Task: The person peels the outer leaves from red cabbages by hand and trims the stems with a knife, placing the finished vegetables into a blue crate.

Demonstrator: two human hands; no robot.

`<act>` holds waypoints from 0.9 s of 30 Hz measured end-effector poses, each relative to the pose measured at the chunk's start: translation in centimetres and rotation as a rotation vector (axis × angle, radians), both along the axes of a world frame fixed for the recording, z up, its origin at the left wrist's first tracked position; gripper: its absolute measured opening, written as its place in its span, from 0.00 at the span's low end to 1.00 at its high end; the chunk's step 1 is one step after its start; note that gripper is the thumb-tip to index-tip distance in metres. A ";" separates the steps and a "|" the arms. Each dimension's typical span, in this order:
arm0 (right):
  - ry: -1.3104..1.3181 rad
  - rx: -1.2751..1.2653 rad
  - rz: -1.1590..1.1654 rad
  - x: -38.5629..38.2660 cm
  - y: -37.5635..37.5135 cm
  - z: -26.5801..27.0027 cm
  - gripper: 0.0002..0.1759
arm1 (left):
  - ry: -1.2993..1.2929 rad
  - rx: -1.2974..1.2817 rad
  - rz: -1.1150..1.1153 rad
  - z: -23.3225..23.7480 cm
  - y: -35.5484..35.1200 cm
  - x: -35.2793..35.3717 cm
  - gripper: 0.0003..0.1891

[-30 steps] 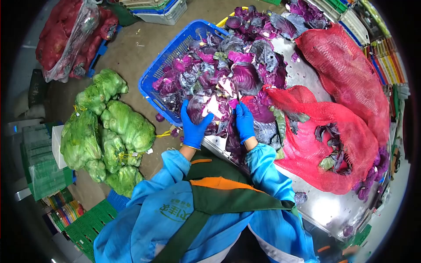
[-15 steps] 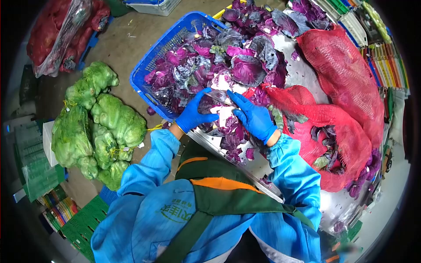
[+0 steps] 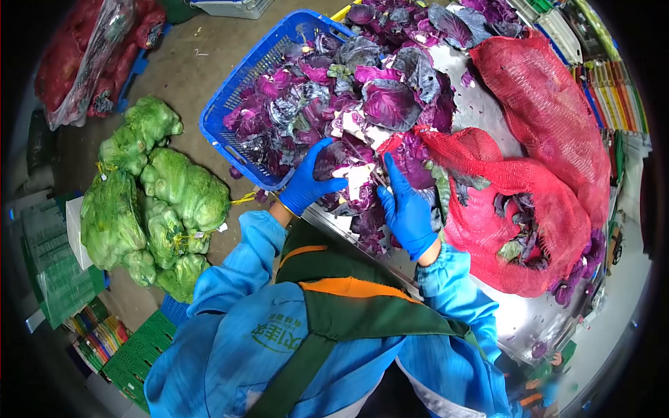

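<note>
While a metal table (image 3: pixel 516 320) spans much of the right side of the frame, bearing an open red net bag (image 3: pixel 557 209) at centre right, a blue basket (image 3: pixel 244 80) heaped with purple leaves (image 3: pixel 390 104) occupies the upper centre. Near the centre of the frame, the left hand (image 3: pixel 306 184) grips the left side of a purple cabbage (image 3: pixel 359 182) with a pale patch; the right hand (image 3: pixel 408 212) lies just beside its right side, index finger extended, and whether it grips anything cannot be told.
</note>
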State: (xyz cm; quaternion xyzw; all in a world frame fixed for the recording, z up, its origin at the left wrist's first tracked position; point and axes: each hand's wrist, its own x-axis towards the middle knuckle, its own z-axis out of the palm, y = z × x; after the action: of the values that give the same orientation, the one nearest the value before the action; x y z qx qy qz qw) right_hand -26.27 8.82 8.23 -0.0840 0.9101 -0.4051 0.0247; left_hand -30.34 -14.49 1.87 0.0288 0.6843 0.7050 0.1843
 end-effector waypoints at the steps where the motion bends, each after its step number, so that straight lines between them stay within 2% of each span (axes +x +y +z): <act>1: -0.004 0.003 -0.007 0.3 0.0 -0.5 0.34 | -0.004 0.003 -0.007 0.0 0.1 0.1 0.49; 3: -0.109 0.077 -0.051 0.7 -0.6 -1.0 0.34 | 0.109 -0.099 -0.003 0.1 0.3 0.2 0.49; 7: -0.258 0.068 -0.078 -0.3 -0.7 -0.6 0.34 | 0.031 -0.031 0.039 -0.5 0.6 0.6 0.48; 10: -0.168 0.032 -0.080 0.3 -0.4 -0.6 0.32 | 0.062 -0.053 0.033 0.5 1.0 0.6 0.48; 13: -0.081 -0.032 -0.107 1.3 -1.4 1.0 0.31 | -0.047 0.047 0.074 0.7 1.1 0.9 0.48; 15: -0.048 -0.078 -0.156 1.6 -2.8 1.8 0.30 | 0.023 -0.015 0.096 0.7 1.5 1.1 0.48; 17: -0.032 -0.438 -0.257 1.9 -4.7 2.0 0.27 | 0.068 -0.044 0.095 0.9 1.9 1.6 0.49; 18: -0.234 -0.664 -0.437 2.2 -5.6 1.3 0.24 | 0.092 -0.073 0.113 0.9 2.0 1.8 0.49; 19: -0.232 -0.662 -0.438 2.2 -5.2 0.4 0.24 | 0.120 -0.102 0.133 0.9 2.0 1.8 0.49; 22: 0.148 -0.301 -0.491 1.9 -2.1 -4.1 0.20 | 0.037 -0.044 0.114 0.9 1.6 1.8 0.48; 23: 0.081 -0.410 -0.478 1.6 -1.3 -4.6 0.21 | -0.008 -0.017 0.094 1.0 1.5 1.6 0.46; 25: 0.069 -0.312 -0.259 2.1 -0.1 -4.6 0.22 | 0.046 -0.066 0.072 0.6 1.1 1.0 0.46; 27: 0.100 -0.216 -0.185 2.0 -0.6 -2.4 0.24 | 0.087 -0.118 0.038 0.5 0.8 1.3 0.45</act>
State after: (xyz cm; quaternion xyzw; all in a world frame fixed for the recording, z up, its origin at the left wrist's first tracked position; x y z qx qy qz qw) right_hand -24.32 8.21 5.82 -0.0219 0.8652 -0.4964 -0.0673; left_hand -29.04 -13.65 2.39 0.0356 0.7323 0.6650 0.1423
